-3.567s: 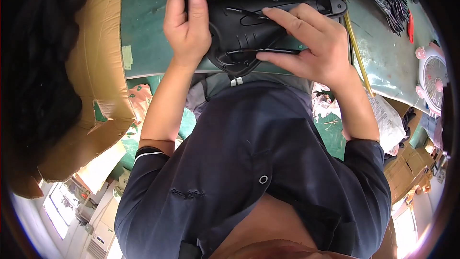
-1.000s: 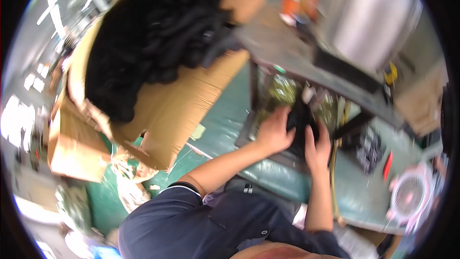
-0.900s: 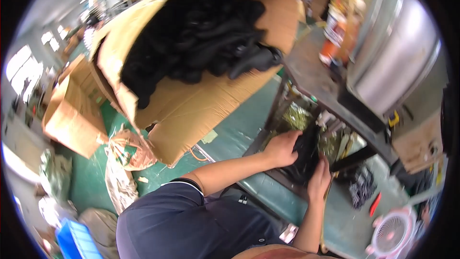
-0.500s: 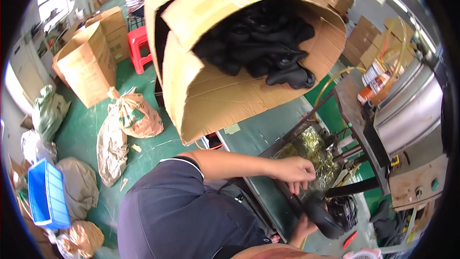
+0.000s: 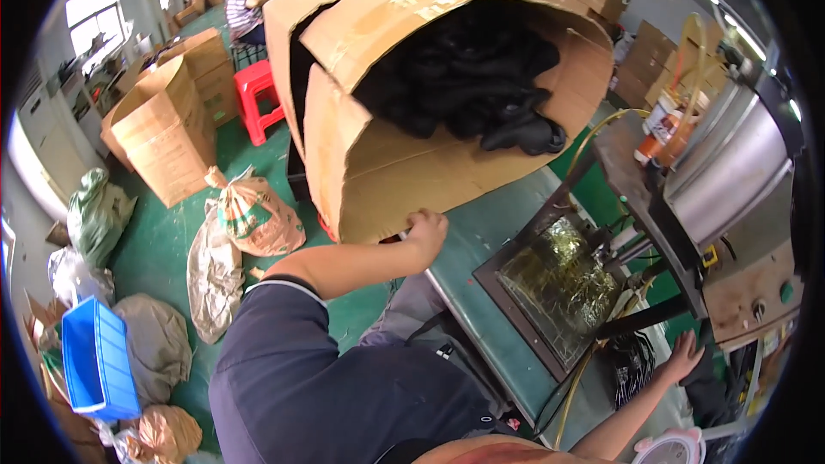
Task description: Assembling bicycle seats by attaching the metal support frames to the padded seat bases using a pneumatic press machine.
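Note:
A large cardboard carton (image 5: 412, 180) lies tipped with its mouth toward me, holding a pile of soft, rounded black pieces (image 5: 481, 94). My left hand (image 5: 427, 234) is at the carton's lower edge, its fingers curled; what they grip, if anything, is hidden. Far to the right, my right hand (image 5: 683, 358) reaches out with fingers apart. Beside its fingertips hangs or lies a dark black piece (image 5: 709, 387), partly cut off from sight; whether they touch is unclear. A shiny black bundle (image 5: 632, 365) lies on the green bench (image 5: 473, 249) left of that hand.
A framed plate with shiny yellowish film (image 5: 559, 283) sits on the bench, below a press with a metal cylinder (image 5: 722, 146). A small round fan (image 5: 672, 448) stands at the near edge. Sacks (image 5: 258, 215), a blue bin (image 5: 96, 361) and a red stool (image 5: 258, 103) occupy the left floor.
My left hand has moved from over the framed plate leftward to the carton's edge. My right hand no longer has the rounded black piece and has moved right, toward the dark piece there.

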Tool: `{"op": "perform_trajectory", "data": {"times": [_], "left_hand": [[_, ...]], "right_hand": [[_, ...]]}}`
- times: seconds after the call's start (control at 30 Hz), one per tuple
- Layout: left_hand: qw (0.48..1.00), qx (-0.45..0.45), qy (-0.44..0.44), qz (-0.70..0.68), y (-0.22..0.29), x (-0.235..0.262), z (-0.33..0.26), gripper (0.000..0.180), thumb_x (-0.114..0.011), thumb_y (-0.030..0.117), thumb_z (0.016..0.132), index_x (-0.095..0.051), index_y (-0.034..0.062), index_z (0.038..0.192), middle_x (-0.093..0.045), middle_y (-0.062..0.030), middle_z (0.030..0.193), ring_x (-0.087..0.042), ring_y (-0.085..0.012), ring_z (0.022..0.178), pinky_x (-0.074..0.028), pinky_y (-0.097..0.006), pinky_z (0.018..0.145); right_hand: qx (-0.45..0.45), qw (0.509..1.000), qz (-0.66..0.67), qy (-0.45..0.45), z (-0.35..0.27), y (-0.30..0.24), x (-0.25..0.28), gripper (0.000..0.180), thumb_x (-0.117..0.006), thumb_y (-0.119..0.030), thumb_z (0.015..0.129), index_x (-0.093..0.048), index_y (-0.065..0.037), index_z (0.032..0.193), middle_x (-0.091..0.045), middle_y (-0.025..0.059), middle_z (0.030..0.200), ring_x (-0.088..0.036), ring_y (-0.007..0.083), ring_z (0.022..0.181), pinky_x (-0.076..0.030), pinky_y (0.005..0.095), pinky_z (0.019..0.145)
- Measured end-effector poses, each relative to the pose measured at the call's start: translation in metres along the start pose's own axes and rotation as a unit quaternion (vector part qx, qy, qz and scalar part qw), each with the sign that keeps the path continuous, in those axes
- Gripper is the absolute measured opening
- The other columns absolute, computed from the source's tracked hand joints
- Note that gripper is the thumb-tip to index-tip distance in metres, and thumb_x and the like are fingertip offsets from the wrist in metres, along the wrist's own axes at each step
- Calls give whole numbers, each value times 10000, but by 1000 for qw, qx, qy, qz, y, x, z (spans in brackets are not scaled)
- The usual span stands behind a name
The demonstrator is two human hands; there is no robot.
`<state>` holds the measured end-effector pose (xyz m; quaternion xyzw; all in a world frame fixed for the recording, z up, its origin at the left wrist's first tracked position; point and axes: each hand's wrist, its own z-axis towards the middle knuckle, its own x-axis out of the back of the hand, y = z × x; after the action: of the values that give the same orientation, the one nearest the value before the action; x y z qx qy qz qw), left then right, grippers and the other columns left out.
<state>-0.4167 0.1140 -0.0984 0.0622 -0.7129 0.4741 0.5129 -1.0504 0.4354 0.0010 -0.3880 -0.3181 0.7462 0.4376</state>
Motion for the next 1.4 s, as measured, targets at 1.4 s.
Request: {"op": "perform_trajectory", "data": {"times": [1.4], "left_hand": [[886,170,3,-431,-123,60,-42,538,-779,395,961,-678,27,1340,-768,-230,1104,-740,-463,1025,-600,-562,870]], "right_hand": [[29,737,-568,-365,-66,-34,90,707,-814,35,782,-623,-69,1455,-645,212,1396,-621,448,1293,-515,464,1090]]}}
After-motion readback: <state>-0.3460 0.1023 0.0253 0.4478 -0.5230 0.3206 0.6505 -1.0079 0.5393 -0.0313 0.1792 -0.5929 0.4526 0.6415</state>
